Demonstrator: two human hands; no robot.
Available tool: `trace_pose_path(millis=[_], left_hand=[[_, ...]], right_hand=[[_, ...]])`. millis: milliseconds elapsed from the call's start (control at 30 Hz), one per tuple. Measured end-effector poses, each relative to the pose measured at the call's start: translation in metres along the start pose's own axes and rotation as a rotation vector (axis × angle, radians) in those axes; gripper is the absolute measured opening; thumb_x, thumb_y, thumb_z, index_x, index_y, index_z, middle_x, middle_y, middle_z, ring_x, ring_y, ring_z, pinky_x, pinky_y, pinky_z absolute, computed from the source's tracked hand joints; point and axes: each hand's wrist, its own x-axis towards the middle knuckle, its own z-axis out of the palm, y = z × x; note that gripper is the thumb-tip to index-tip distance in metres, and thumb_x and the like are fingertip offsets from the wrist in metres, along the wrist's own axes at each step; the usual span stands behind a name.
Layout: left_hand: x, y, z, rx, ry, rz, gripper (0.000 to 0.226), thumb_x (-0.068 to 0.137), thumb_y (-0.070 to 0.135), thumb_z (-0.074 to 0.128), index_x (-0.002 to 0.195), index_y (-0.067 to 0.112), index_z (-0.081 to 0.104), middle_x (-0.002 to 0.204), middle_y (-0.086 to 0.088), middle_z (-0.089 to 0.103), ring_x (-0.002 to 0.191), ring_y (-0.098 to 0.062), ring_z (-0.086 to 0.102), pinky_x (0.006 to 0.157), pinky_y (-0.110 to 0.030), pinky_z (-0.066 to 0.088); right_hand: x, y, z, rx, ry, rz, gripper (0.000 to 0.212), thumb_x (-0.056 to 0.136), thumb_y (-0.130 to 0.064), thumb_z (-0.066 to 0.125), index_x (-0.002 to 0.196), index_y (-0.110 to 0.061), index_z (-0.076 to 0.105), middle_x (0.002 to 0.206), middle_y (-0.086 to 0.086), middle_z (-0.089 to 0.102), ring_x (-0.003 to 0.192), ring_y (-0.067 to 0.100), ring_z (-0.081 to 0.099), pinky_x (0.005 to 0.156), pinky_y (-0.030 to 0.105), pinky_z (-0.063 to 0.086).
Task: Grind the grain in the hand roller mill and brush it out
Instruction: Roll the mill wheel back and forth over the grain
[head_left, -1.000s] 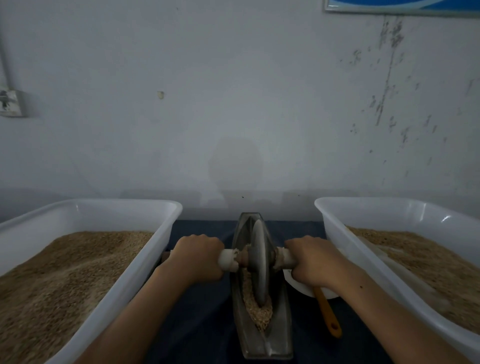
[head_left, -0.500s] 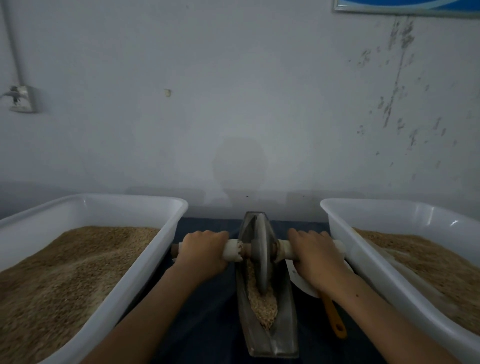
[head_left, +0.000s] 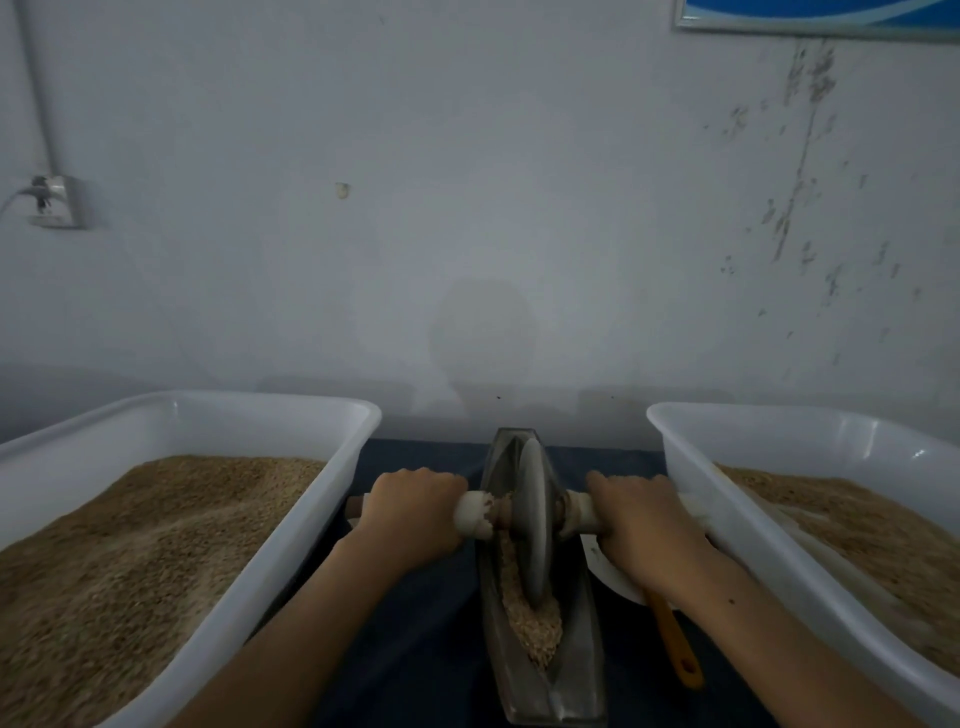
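Scuffed white wall behind a dark surface. Both hands, left (head_left: 413, 512) and right (head_left: 641, 525), have fingers curled tight round the axle either side of the wheel (head_left: 535, 514); grain (head_left: 530, 618) sits mid-trough (head_left: 576, 670), between two tubs (head_left: 332, 499). No readable writing.

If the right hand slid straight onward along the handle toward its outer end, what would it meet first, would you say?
Probably the near wall of the right-hand white tub: the right hand grips the roller's handle right beside it, though depth is hard to judge, so any remaining gap cannot be told.
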Motion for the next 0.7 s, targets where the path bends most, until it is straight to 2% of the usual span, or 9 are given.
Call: trace_pose_path(millis=[100, 200, 400, 567, 633, 700], left_hand=[[0.001, 0.003, 0.006, 0.011, 0.111, -0.039, 0.023, 0.087, 0.038, 0.057, 0.105, 0.025, 0.051, 0.102, 0.005, 0.062, 0.092, -0.015, 0.059, 0.070, -0.026, 0.036], [0.002, 0.003, 0.008, 0.007, 0.165, -0.046, 0.023, 0.087, 0.039, 0.056, 0.105, 0.026, 0.050, 0.102, 0.006, 0.062, 0.092, -0.014, 0.060, 0.071, -0.025, 0.037], [0.002, 0.000, 0.000, 0.031, 0.009, -0.001, 0.024, 0.085, 0.036, 0.058, 0.107, 0.025, 0.055, 0.102, 0.003, 0.064, 0.093, -0.016, 0.060, 0.076, -0.028, 0.043], [0.002, -0.002, -0.005, 0.024, -0.143, 0.036, 0.028, 0.081, 0.036, 0.062, 0.106, 0.023, 0.059, 0.101, 0.003, 0.065, 0.092, -0.016, 0.060, 0.071, -0.026, 0.039], [0.002, -0.003, -0.005, 0.008, -0.163, 0.035, 0.029, 0.081, 0.037, 0.063, 0.106, 0.024, 0.059, 0.101, 0.003, 0.065, 0.092, -0.015, 0.060, 0.072, -0.026, 0.039], [0.002, -0.002, -0.003, 0.001, -0.138, 0.023, 0.028, 0.082, 0.037, 0.063, 0.107, 0.024, 0.058, 0.101, 0.004, 0.064, 0.092, -0.015, 0.060, 0.073, -0.026, 0.040]], right_hand=[[0.003, -0.002, 0.007, -0.021, 0.076, 0.029, 0.023, 0.088, -0.009, 0.050, 0.100, -0.025, 0.039, 0.110, -0.003, 0.056, 0.105, 0.022, 0.050, 0.078, 0.033, 0.026], [0.004, 0.000, 0.010, -0.020, 0.076, 0.034, 0.024, 0.089, -0.011, 0.051, 0.107, -0.023, 0.042, 0.111, -0.003, 0.056, 0.104, 0.021, 0.050, 0.079, 0.033, 0.027], [0.000, 0.002, -0.004, 0.025, -0.040, -0.025, 0.023, 0.085, -0.014, 0.054, 0.091, -0.024, 0.034, 0.103, 0.000, 0.059, 0.098, 0.022, 0.056, 0.073, 0.031, 0.027], [-0.003, 0.001, -0.019, 0.067, -0.195, -0.036, 0.010, 0.084, -0.015, 0.056, 0.091, -0.020, 0.050, 0.100, 0.003, 0.060, 0.091, 0.020, 0.059, 0.069, 0.027, 0.040], [-0.004, 0.001, -0.019, 0.071, -0.196, -0.035, 0.010, 0.085, -0.015, 0.056, 0.091, -0.020, 0.051, 0.100, 0.003, 0.060, 0.091, 0.020, 0.059, 0.069, 0.027, 0.040], [-0.003, 0.001, -0.014, 0.065, -0.146, -0.035, 0.015, 0.086, -0.015, 0.055, 0.085, -0.023, 0.043, 0.100, 0.002, 0.060, 0.091, 0.020, 0.058, 0.070, 0.027, 0.036]])
